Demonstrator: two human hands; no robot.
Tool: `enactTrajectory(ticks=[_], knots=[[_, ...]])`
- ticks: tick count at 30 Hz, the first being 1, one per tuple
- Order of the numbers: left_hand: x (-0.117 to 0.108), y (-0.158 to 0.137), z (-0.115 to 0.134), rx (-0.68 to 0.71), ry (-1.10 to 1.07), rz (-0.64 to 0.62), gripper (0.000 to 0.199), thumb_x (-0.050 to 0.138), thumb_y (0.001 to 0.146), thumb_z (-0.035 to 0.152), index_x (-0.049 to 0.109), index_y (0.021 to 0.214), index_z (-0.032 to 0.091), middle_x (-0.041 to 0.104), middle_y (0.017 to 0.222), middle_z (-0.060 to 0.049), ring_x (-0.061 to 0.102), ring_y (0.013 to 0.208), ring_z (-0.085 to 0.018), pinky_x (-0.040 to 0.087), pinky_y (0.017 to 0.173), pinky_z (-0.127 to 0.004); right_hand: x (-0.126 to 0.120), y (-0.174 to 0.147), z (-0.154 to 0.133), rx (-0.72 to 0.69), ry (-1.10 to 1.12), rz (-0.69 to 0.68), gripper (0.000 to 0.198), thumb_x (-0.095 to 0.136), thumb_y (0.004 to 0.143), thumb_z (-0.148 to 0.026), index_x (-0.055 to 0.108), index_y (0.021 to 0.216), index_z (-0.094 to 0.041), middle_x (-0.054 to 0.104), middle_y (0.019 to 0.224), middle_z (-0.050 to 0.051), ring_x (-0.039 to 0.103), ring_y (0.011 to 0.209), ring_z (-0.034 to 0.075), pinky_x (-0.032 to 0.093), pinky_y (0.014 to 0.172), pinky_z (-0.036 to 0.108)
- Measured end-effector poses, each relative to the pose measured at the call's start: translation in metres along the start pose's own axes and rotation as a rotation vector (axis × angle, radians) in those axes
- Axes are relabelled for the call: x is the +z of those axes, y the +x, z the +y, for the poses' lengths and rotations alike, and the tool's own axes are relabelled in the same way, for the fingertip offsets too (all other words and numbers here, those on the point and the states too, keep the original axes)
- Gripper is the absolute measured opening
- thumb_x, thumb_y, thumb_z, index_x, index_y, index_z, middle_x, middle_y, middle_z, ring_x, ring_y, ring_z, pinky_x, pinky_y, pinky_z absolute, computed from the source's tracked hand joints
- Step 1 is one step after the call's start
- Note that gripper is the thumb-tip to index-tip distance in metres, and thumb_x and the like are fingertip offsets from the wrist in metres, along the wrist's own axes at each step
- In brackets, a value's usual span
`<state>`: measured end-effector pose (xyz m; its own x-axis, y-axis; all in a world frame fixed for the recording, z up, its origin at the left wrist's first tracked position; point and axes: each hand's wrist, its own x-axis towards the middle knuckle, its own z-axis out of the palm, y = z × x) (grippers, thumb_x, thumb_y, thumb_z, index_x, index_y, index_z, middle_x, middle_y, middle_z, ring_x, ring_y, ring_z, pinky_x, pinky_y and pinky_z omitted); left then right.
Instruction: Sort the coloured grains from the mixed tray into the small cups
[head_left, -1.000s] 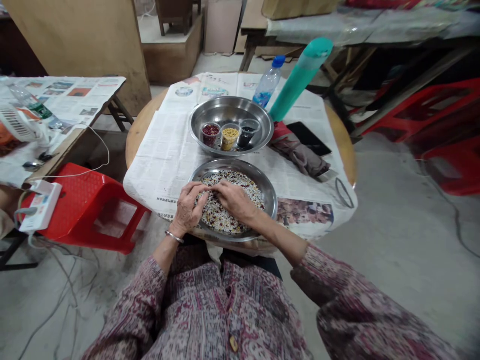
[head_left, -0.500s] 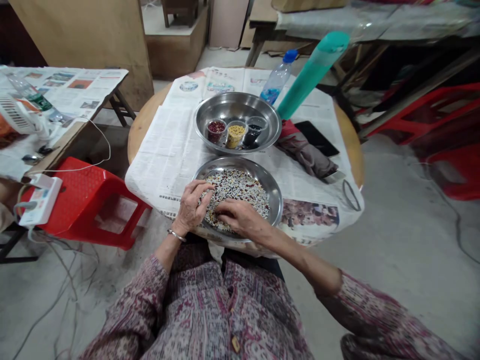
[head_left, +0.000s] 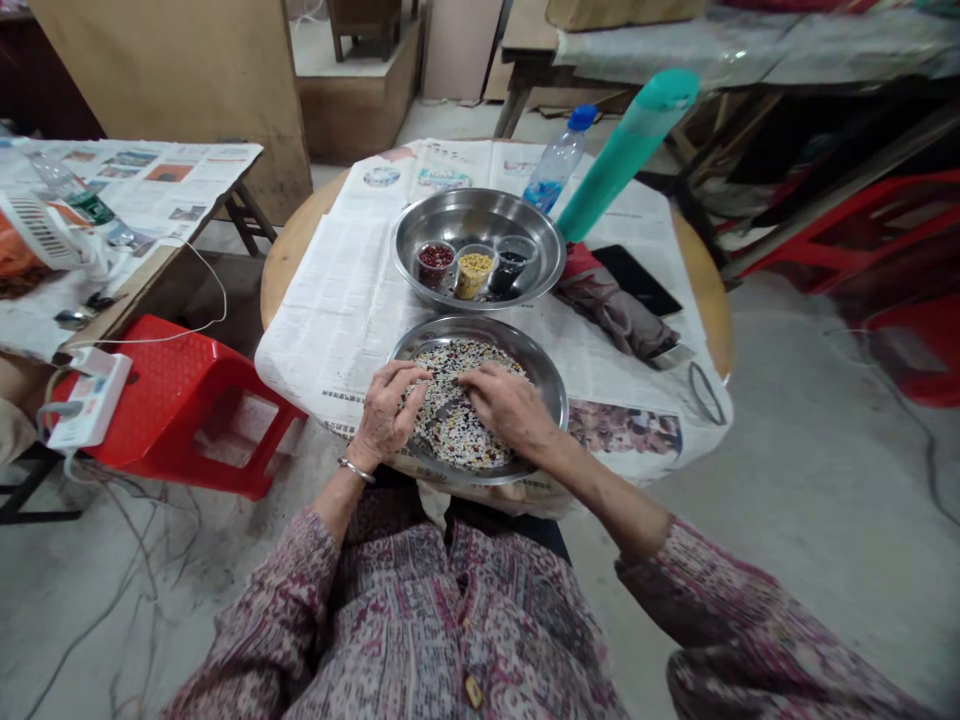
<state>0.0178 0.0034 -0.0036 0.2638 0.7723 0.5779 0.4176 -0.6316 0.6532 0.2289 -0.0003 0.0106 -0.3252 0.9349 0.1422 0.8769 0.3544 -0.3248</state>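
A steel basin (head_left: pixel 559 395) near my body holds a mix of white grains (head_left: pixel 461 445) with dark red, yellow and black ones. My left hand (head_left: pixel 386 412) rests at its left side, thumb apart from the curled fingers. Over the middle of the mix is my right hand (head_left: pixel 508 405), its fingertips pinched together; anything between them is too small to make out. A dark strip of bare basin bottom shows beside it. Behind stands a second steel basin (head_left: pixel 420 225) with three clear cups: red beans (head_left: pixel 435 258), yellow grains (head_left: pixel 474 268) and black beans (head_left: pixel 511 266).
Newspaper (head_left: pixel 315 330) covers the round table. Behind and right of the far basin are a blue-capped bottle (head_left: pixel 559 160), a green tube-like object (head_left: pixel 626 155), a grey cloth (head_left: pixel 611 305) and a dark phone-like slab (head_left: pixel 637 280). A red stool (head_left: pixel 180 400) carries a power strip (head_left: pixel 90 400).
My right hand has moved right and away from my body across the grains, and a dark patch of basin bottom now shows. The left hand stays in place.
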Motion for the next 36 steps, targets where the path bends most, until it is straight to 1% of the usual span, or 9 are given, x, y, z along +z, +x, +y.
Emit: enactTrajectory(ticks=[4,7,14,16,19,23,27,31,36], knots=[[0.000,0.000,0.000,0.006,-0.009,0.005,0.019,0.048,0.101,0.026,0.065,0.107,0.019,0.065,0.109,-0.007,0.059,0.112,-0.020,0.047,0.103,-0.039,-0.006,0.005,0.020,0.150,-0.041,0.149,0.028,0.052,0.091,-0.021,0.068,0.114,-0.019,0.063,0.107,0.012,0.059,0.102,0.027,0.050,0.089,0.038],[-0.001,0.000,0.000,-0.001,0.005,-0.001,0.019,0.048,0.101,0.025,0.064,0.108,0.019,0.064,0.110,-0.007,0.058,0.112,-0.020,0.047,0.103,-0.040,0.001,0.010,0.014,0.159,-0.001,0.118,0.030,0.058,0.090,-0.031,0.067,0.115,-0.018,0.064,0.108,0.013,0.059,0.104,0.029,0.050,0.089,0.042],[-0.001,0.000,0.000,0.001,0.012,-0.008,0.018,0.048,0.100,0.024,0.064,0.108,0.020,0.063,0.110,-0.007,0.058,0.112,-0.020,0.047,0.102,-0.039,0.014,0.017,-0.029,-0.122,0.337,-0.065,0.021,0.054,0.082,-0.008,0.069,0.091,-0.018,0.069,0.090,0.005,0.060,0.085,0.018,0.047,0.083,0.032],[-0.002,0.001,0.001,-0.007,-0.006,-0.006,0.019,0.047,0.101,0.024,0.063,0.110,0.019,0.062,0.112,-0.007,0.058,0.112,-0.020,0.048,0.102,-0.039,0.017,0.021,-0.038,-0.201,0.325,-0.044,0.017,0.056,0.083,-0.010,0.069,0.090,-0.018,0.069,0.096,0.007,0.059,0.090,0.020,0.047,0.085,0.034],[-0.002,0.002,0.002,-0.014,-0.018,0.004,0.019,0.047,0.100,0.025,0.062,0.111,0.020,0.060,0.113,-0.007,0.056,0.113,-0.020,0.047,0.103,-0.039,0.021,0.027,-0.043,-0.293,0.182,-0.006,0.011,0.062,0.083,-0.016,0.070,0.090,-0.015,0.066,0.110,0.013,0.052,0.107,0.026,0.047,0.093,0.041],[-0.001,0.001,0.002,-0.017,-0.007,0.002,0.019,0.046,0.101,0.027,0.062,0.111,0.020,0.060,0.114,-0.008,0.057,0.114,-0.020,0.047,0.104,-0.039,0.013,0.024,-0.036,-0.388,0.121,-0.084,0.011,0.060,0.085,-0.016,0.069,0.092,-0.015,0.064,0.110,0.013,0.052,0.103,0.025,0.046,0.093,0.042],[-0.001,0.000,0.000,-0.013,-0.016,0.000,0.020,0.046,0.101,0.026,0.062,0.111,0.019,0.061,0.113,-0.008,0.057,0.114,-0.020,0.047,0.104,-0.039,-0.013,0.003,-0.017,-0.392,0.172,-0.255,0.016,0.058,0.085,-0.011,0.068,0.092,-0.020,0.063,0.095,0.006,0.056,0.091,0.020,0.047,0.081,0.032],[-0.001,-0.001,0.000,-0.008,-0.010,-0.006,0.021,0.046,0.101,0.027,0.063,0.109,0.019,0.063,0.111,-0.008,0.058,0.114,-0.020,0.047,0.105,-0.038,-0.034,-0.025,-0.006,-0.328,0.188,-0.326,0.016,0.058,0.088,-0.014,0.069,0.096,-0.023,0.063,0.095,0.005,0.059,0.088,0.019,0.047,0.078,0.032],[-0.001,0.000,0.001,-0.004,-0.011,0.002,0.020,0.047,0.101,0.027,0.064,0.108,0.018,0.064,0.110,-0.008,0.058,0.114,-0.020,0.047,0.104,-0.037,-0.028,-0.039,-0.015,-0.390,0.170,-0.401,0.021,0.052,0.094,-0.017,0.071,0.101,-0.024,0.068,0.095,0.005,0.061,0.093,0.019,0.048,0.084,0.033]])
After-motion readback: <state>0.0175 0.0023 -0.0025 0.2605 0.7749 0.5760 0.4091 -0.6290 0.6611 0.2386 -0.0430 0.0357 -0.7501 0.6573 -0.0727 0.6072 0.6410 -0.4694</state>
